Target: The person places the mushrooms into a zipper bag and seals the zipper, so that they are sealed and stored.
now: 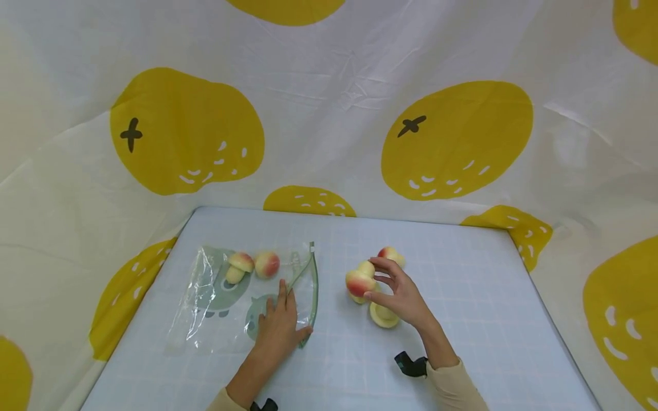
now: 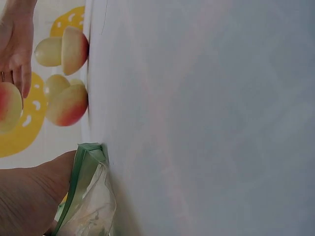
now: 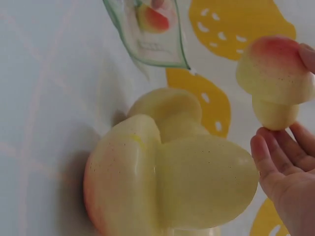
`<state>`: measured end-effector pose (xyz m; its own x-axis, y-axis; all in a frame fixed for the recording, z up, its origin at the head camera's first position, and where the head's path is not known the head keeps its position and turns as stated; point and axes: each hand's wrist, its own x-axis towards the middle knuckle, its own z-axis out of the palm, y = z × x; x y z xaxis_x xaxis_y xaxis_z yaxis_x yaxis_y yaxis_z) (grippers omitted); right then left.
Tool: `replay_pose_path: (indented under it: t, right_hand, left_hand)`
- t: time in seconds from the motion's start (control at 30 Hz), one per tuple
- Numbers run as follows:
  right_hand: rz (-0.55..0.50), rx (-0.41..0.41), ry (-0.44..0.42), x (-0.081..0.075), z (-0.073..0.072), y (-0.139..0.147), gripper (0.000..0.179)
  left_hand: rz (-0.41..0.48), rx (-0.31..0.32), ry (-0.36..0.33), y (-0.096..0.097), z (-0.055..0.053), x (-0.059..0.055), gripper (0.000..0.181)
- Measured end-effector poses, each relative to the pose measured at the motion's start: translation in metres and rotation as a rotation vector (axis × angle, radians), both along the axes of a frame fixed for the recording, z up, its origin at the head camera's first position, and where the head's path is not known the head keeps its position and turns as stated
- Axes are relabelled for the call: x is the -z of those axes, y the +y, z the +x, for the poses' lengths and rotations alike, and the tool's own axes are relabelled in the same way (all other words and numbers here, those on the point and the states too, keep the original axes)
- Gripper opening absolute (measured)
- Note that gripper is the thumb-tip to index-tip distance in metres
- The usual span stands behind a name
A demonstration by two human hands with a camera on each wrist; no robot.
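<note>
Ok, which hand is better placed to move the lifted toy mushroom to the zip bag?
Probably the right hand: it holds that toy mushroom, while the left hand touches the zip bag near its green edge.

Red-tinged mushroom (image 1: 360, 282), held sideways, clear bag (image 1: 216, 297)

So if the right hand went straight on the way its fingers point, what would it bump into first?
Probably the green-edged clear bag, to its left. The right hand and the toy mushroom it holds look raised, though, so they might pass over; depth is hard to judge.
</note>
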<state>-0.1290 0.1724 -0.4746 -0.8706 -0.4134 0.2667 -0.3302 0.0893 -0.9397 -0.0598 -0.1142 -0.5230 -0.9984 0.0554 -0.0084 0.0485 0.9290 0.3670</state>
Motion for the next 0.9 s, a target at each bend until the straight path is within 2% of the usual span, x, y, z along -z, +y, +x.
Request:
replay_pose_path:
  t: [0.33,0.5,0.6,0.77,0.9]
  right_hand:
    - [-0.038,0.044,-0.034,-0.001,0.000,-0.037,0.070]
    - [-0.019,0.093,-0.087,0.000,-0.001,-0.063,0.072]
    - [0.014,0.106,-0.101,0.003,-0.003,-0.078,0.073]
    - [0.069,0.110,-0.057,0.017,-0.008,-0.098,0.073]
    - [0.120,0.103,-0.057,0.025,-0.011,-0.108,0.074]
  left_hand:
    - [-0.009,-0.005,0.017,0.001,0.001,-0.003,0.106]
    - [-0.015,-0.001,0.023,0.001,0.001,-0.004,0.106]
    - [-0.022,-0.004,0.014,0.001,0.001,-0.004,0.105]
    - [-0.019,-0.009,0.008,0.002,0.000,-0.003,0.104]
    - [-0.022,-0.004,0.010,0.002,0.000,-0.001,0.103]
